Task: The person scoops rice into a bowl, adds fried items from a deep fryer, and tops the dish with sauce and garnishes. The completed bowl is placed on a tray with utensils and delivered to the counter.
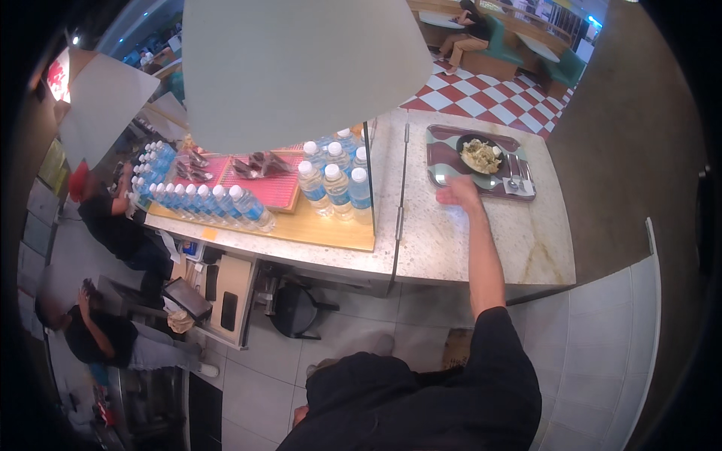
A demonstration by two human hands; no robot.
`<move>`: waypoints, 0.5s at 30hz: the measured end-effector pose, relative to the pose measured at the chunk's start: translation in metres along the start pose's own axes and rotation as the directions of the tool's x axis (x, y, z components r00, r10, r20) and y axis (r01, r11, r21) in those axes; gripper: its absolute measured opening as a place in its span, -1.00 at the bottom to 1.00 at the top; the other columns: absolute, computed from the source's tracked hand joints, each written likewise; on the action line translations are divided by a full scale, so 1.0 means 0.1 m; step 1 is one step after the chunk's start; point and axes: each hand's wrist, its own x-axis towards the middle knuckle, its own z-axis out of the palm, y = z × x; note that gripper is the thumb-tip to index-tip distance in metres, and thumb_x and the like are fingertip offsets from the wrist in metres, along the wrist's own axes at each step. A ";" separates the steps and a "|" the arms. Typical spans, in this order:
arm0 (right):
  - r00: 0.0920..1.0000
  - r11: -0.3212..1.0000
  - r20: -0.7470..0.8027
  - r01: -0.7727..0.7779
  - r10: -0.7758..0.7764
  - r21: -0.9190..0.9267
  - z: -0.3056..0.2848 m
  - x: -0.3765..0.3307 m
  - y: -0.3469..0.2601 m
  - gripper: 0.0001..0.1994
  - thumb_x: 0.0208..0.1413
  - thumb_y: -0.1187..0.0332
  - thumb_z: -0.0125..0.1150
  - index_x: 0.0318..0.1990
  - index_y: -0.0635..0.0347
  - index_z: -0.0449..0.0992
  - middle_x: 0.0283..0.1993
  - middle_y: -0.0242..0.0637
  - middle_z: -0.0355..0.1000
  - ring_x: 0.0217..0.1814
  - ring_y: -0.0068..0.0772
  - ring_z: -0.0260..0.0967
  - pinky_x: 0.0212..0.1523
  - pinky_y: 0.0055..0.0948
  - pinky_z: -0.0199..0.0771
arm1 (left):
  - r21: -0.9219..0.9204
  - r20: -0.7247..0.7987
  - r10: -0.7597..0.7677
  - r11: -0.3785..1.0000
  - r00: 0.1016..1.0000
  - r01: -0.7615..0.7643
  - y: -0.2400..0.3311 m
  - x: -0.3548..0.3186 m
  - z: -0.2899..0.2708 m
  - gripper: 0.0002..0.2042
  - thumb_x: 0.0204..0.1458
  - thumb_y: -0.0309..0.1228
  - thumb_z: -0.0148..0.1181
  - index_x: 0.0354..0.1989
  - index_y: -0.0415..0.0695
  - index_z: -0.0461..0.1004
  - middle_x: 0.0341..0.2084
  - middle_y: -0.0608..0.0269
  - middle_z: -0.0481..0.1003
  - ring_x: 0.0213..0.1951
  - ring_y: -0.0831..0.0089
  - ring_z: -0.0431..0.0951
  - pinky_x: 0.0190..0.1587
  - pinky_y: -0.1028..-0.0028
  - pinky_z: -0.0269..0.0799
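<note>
My right hand (pixel 457 193) reaches across the speckled stone counter (pixel 444 244) to the near left corner of a patterned tray (pixel 445 155). It is at the tray's near edge; its fingers are blurred, and I cannot tell whether they grip the rim. A dark round bowl (pixel 492 140) on the tray holds pale, shredded-looking food (pixel 481 158). Right of the bowl lie metal cutlery and a white napkin (pixel 528 188). Only a small part of my left hand (pixel 301 414) shows, low beside my body, its fingers mostly hidden.
Left on the counter stand several water bottles (pixel 332 188) and a pink-lined display tray (pixel 282 194) with dark wrapped items. A pale hanging shade (pixel 301 68) blocks the view beyond. Below are an open drawer (pixel 239 282) and a black stool (pixel 295 310). Two people (pixel 101 331) are at left.
</note>
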 end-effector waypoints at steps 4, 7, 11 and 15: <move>0.984 0.970 -0.050 0.179 -0.173 0.162 -0.21 0.03 -0.31 -0.67 0.33 0.34 0.10 0.10 0.43 0.40 -0.11 0.08 0.58 -0.28 -0.11 0.63 -0.29 -0.25 0.76 | 0.181 -0.018 0.050 0.982 0.999 -0.046 -0.04 0.08 -0.10 -0.64 0.12 -0.29 0.11 0.09 -0.04 0.57 -0.15 -0.12 0.61 -0.10 -0.06 0.63 0.01 0.08 0.50; 0.965 0.952 -0.119 0.251 -0.232 0.174 -0.32 -0.01 -0.48 -0.69 0.32 0.37 0.11 0.07 0.44 0.43 -0.10 0.04 0.57 -0.23 -0.16 0.61 -0.25 -0.28 0.74 | 0.050 -0.011 -0.095 0.994 0.995 0.096 0.23 0.06 -0.21 -0.63 0.10 -0.25 0.13 0.06 -0.07 0.58 -0.15 -0.13 0.61 -0.08 -0.05 0.62 0.01 0.07 0.50; 0.952 0.931 -0.155 0.294 -0.264 0.218 -0.34 -0.10 -0.66 -0.70 0.29 0.40 0.15 0.07 0.45 0.46 -0.10 0.00 0.55 -0.21 -0.20 0.60 -0.23 -0.30 0.74 | -0.087 -0.019 -0.179 0.980 0.984 0.176 0.19 0.10 -0.22 -0.64 0.11 -0.25 0.11 0.05 -0.07 0.59 -0.15 -0.13 0.61 -0.07 -0.06 0.62 0.02 0.09 0.49; 0.935 0.900 -0.182 0.344 -0.303 0.269 -0.40 -0.12 -0.70 -0.73 0.28 0.36 0.23 0.04 0.33 0.48 -0.16 -0.12 0.58 -0.29 -0.33 0.58 -0.27 -0.33 0.71 | -0.085 -0.009 -0.182 0.980 0.983 0.181 0.11 0.18 -0.17 -0.64 0.11 -0.25 0.09 0.04 -0.07 0.59 -0.14 -0.13 0.61 -0.06 -0.06 0.61 0.02 0.10 0.49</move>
